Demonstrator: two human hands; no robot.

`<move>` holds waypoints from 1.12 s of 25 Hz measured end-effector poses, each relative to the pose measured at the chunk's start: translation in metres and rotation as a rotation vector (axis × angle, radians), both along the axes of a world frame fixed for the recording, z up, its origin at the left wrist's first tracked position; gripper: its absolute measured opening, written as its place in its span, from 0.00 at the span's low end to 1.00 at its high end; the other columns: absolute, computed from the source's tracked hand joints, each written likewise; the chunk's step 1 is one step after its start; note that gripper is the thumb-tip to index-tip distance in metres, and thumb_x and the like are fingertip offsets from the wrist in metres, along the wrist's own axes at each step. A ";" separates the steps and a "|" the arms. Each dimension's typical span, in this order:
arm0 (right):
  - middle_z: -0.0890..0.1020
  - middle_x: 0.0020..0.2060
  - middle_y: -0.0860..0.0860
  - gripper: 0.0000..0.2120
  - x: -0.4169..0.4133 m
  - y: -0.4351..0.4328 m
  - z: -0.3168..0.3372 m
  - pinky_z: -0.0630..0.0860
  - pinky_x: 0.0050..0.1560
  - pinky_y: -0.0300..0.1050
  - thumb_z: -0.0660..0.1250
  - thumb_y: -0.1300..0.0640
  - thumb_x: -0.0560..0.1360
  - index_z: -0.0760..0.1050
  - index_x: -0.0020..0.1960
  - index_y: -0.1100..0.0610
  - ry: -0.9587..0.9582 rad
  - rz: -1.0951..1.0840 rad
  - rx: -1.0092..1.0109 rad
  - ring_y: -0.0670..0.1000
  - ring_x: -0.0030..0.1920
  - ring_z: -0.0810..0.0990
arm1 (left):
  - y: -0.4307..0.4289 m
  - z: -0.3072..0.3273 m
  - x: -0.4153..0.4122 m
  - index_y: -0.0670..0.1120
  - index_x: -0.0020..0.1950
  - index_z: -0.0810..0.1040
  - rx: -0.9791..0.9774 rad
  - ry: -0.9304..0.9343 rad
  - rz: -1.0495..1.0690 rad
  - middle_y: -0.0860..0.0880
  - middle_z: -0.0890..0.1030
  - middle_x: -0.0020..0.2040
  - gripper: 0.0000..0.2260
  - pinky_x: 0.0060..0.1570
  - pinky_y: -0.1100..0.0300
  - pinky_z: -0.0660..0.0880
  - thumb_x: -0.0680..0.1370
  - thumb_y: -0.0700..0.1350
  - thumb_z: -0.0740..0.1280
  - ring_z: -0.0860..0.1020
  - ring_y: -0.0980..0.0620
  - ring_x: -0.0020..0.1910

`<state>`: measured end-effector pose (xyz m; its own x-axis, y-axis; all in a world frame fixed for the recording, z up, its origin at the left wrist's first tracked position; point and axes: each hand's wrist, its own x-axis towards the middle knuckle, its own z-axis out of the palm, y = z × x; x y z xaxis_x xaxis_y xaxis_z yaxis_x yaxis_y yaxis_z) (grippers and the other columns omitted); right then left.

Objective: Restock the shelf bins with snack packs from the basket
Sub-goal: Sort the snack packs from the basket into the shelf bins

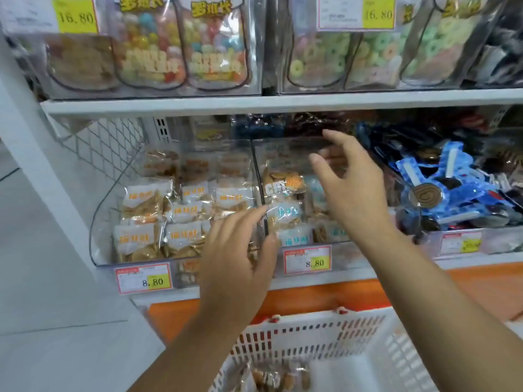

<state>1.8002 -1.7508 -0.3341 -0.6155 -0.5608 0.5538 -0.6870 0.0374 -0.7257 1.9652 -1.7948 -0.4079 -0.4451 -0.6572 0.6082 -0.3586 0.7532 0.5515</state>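
Both hands are hovering empty at mid-frame, seemingly between placements. The left hand (237, 250) is spreading loose fingers by the clear, rigid bin (283, 142), and the right hand (351, 182) is reaching open over it. Crinkly cellophane snack packs (278, 377) are lying in the white lattice basket (353, 335) at the bottom, so the next move is probably a reach down there.

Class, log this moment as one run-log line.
left hand: open, empty | right hand: open, before middle bin | basket: snack packs inside

Head view: close, facing forward and slightly down at the shelf bins (175, 199), basket (325, 343) at lower frame.
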 end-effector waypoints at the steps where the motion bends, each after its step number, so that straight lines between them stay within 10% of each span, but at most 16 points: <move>1: 0.79 0.47 0.44 0.12 0.011 0.028 -0.013 0.70 0.46 0.28 0.64 0.57 0.80 0.73 0.63 0.50 -0.017 0.033 -0.164 0.41 0.46 0.77 | 0.011 -0.010 0.004 0.52 0.66 0.74 -0.004 0.036 -0.038 0.62 0.73 0.58 0.17 0.62 0.68 0.64 0.79 0.52 0.60 0.71 0.62 0.60; 5: 0.75 0.35 0.48 0.10 0.040 0.109 -0.141 0.69 0.35 0.40 0.59 0.63 0.80 0.72 0.55 0.49 -0.238 -0.113 -0.169 0.46 0.33 0.74 | 0.061 -0.084 0.015 0.52 0.65 0.76 0.338 -0.179 -0.175 0.57 0.74 0.59 0.14 0.56 0.61 0.75 0.80 0.46 0.63 0.75 0.56 0.57; 10: 0.74 0.46 0.51 0.24 0.048 0.171 -0.328 0.71 0.38 0.43 0.64 0.58 0.79 0.62 0.73 0.58 -0.776 0.035 1.223 0.48 0.35 0.74 | 0.113 -0.216 0.044 0.52 0.68 0.73 0.882 -0.746 -0.187 0.52 0.73 0.68 0.16 0.62 0.53 0.74 0.80 0.46 0.63 0.75 0.52 0.61; 12: 0.74 0.48 0.54 0.29 0.056 0.185 -0.350 0.72 0.37 0.41 0.65 0.59 0.78 0.59 0.76 0.57 -0.807 0.204 1.422 0.48 0.36 0.74 | 0.123 -0.246 0.059 0.50 0.68 0.74 0.967 -0.860 -0.172 0.49 0.74 0.67 0.16 0.59 0.53 0.75 0.80 0.45 0.62 0.77 0.49 0.60; 16: 0.65 0.72 0.60 0.33 0.071 0.169 -0.347 0.74 0.39 0.31 0.65 0.65 0.78 0.55 0.78 0.59 -1.019 0.363 1.216 0.52 0.52 0.74 | 0.118 -0.259 0.059 0.48 0.67 0.75 0.977 -0.912 -0.167 0.48 0.78 0.63 0.15 0.54 0.56 0.75 0.81 0.43 0.61 0.78 0.49 0.57; 21: 0.80 0.52 0.52 0.12 0.089 0.160 -0.356 0.73 0.53 0.40 0.71 0.57 0.74 0.78 0.56 0.57 -0.680 0.404 1.338 0.52 0.53 0.79 | 0.112 -0.259 0.057 0.50 0.71 0.72 1.035 -0.951 -0.189 0.49 0.76 0.67 0.19 0.58 0.57 0.74 0.79 0.44 0.65 0.76 0.49 0.61; 24: 0.80 0.32 0.50 0.10 0.072 0.151 -0.342 0.75 0.39 0.35 0.73 0.57 0.74 0.77 0.36 0.55 -0.997 0.192 0.939 0.48 0.35 0.78 | 0.108 -0.257 0.056 0.53 0.75 0.66 1.193 -0.796 -0.129 0.52 0.74 0.69 0.28 0.58 0.57 0.73 0.76 0.50 0.70 0.74 0.50 0.64; 28: 0.85 0.38 0.54 0.11 0.048 0.147 -0.296 0.79 0.47 0.45 0.73 0.52 0.74 0.82 0.48 0.60 -1.276 0.261 0.643 0.50 0.38 0.82 | 0.100 -0.237 0.051 0.53 0.68 0.74 1.502 -0.346 -0.065 0.54 0.82 0.59 0.22 0.54 0.56 0.78 0.75 0.51 0.73 0.81 0.53 0.55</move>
